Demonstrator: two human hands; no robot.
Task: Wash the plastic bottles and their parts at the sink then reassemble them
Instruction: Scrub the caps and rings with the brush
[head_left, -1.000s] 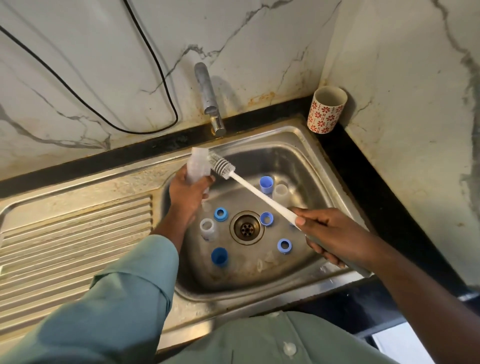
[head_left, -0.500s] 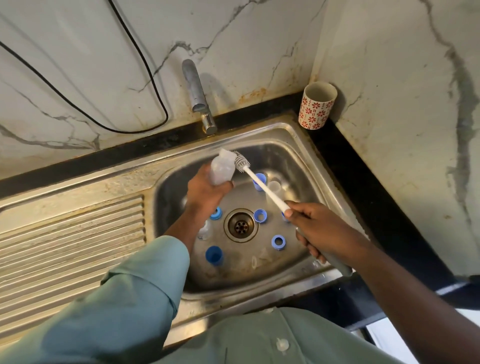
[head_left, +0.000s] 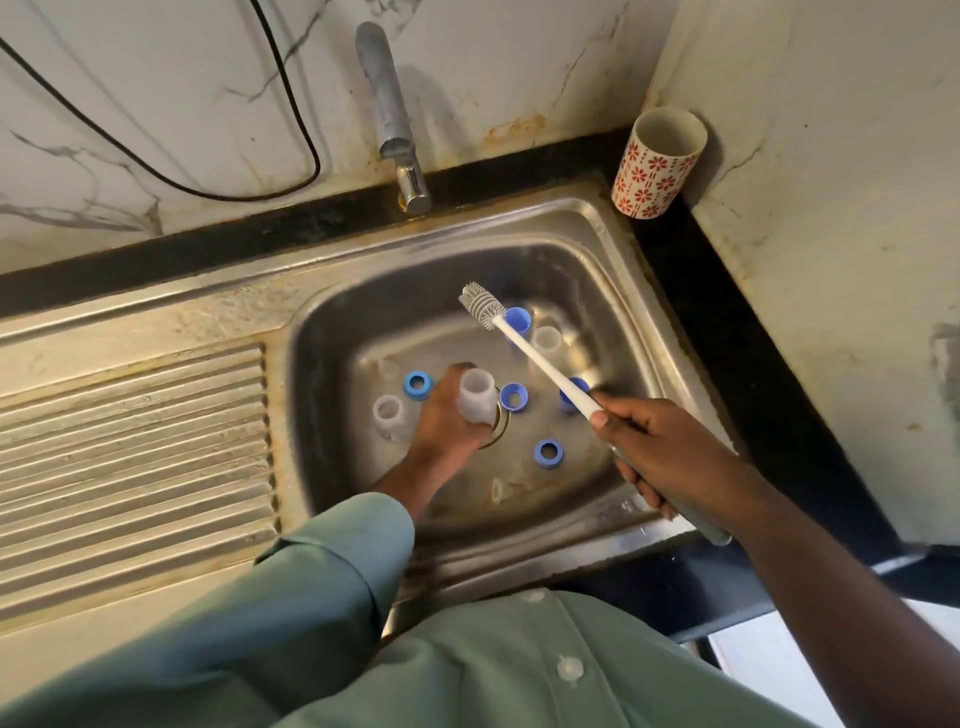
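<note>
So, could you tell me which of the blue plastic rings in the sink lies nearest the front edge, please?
The blue plastic ring lying alone, below the right hand; the other blue rings sit farther back, level with the drain.

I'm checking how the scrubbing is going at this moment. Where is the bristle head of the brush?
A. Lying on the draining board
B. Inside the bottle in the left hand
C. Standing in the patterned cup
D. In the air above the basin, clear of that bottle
D: the right hand holds the brush with its bristle head up over the sink, well apart from the bottle that the left hand holds low by the drain.
</note>
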